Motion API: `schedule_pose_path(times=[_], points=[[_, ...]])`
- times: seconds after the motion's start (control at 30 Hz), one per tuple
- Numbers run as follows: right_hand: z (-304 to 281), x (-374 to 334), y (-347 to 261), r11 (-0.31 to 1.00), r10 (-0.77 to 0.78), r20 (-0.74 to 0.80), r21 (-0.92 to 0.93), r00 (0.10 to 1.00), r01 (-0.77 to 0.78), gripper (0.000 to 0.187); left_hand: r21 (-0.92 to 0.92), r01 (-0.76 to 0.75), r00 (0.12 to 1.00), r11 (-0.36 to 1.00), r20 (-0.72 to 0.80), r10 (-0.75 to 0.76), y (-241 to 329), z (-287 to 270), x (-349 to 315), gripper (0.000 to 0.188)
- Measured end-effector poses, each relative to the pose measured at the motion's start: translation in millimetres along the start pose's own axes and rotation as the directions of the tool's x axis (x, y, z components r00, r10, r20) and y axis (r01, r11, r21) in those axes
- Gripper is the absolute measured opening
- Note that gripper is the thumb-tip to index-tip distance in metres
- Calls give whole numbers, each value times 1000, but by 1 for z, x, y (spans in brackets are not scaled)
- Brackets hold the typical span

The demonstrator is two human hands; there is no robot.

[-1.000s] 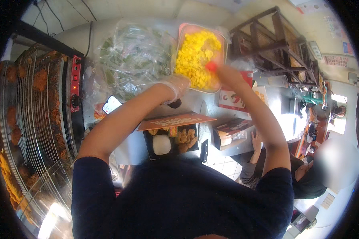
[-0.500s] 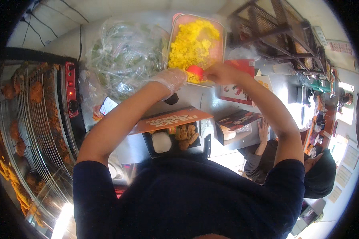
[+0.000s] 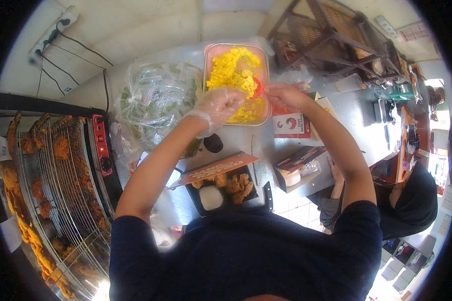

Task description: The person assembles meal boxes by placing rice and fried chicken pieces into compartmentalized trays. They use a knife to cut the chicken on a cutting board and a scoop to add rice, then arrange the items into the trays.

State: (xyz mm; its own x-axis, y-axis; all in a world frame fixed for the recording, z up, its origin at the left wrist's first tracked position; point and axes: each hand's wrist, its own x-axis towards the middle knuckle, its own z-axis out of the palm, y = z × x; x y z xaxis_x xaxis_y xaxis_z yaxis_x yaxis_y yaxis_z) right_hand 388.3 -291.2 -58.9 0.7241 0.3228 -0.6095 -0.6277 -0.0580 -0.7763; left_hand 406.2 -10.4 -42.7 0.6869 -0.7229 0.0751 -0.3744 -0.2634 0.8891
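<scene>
A shallow pink tray (image 3: pixel 264 55) with a metal-coloured rim holds crumbly yellow scrambled egg (image 3: pixel 229 71). At the tray's right side, my bare right hand (image 3: pixel 285 95) grips a small red scoop (image 3: pixel 258 87) by its end. Egg is heaped at the scoop's mouth. My left hand (image 3: pixel 220 104), in a clear plastic glove, is over the tray's near left part beside the scoop. Its fingers are curled in, and what they hold is hidden. Closer to me sits an open black meal box (image 3: pixel 200 201) with white rice (image 3: pixel 211 197) and fried pieces (image 3: pixel 239 187), its orange lid (image 3: pixel 216 169) raised.
A clear bag of green leaves (image 3: pixel 158 93) lies left of the tray. A heated cabinet of fried food (image 3: pixel 60 148) stands at far left. Red box (image 3: pixel 291 125), second open box (image 3: pixel 299 170), a knife (image 3: pixel 268 195) and brown crates (image 3: pixel 331 40) are right. A co-worker's hand (image 3: pixel 336 173) rests nearby.
The red scoop has moved from the tray's near edge to farther up its right side, and egg now shows at its mouth. My left hand has shifted over the egg. The whole view has tilted.
</scene>
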Motion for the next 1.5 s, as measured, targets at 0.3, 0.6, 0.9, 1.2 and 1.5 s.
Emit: schedule_pose_path(times=[0.3,0.6,0.9,1.2,1.5], points=[[73,-97,-39,887,-329,-51,327,943,327,22,-502,-92,864,860,-469,-182,112,-63,-72,28],[170,-208,26,771,-341,-130,528,931,356,23,-191,294,945,937,205,-255,142,24,-211,38],[211,-175,153,918,-130,-345,313,930,245,24,495,230,972,838,-70,-225,78,122,-224,57],[194,-123,181,410,-747,-163,-876,644,253,19,647,386,900,658,-109,-422,66,129,-234,73],[212,-129,184,228,-774,-129,-970,620,82,25,511,412,911,754,-246,-331,61,136,-233,75]])
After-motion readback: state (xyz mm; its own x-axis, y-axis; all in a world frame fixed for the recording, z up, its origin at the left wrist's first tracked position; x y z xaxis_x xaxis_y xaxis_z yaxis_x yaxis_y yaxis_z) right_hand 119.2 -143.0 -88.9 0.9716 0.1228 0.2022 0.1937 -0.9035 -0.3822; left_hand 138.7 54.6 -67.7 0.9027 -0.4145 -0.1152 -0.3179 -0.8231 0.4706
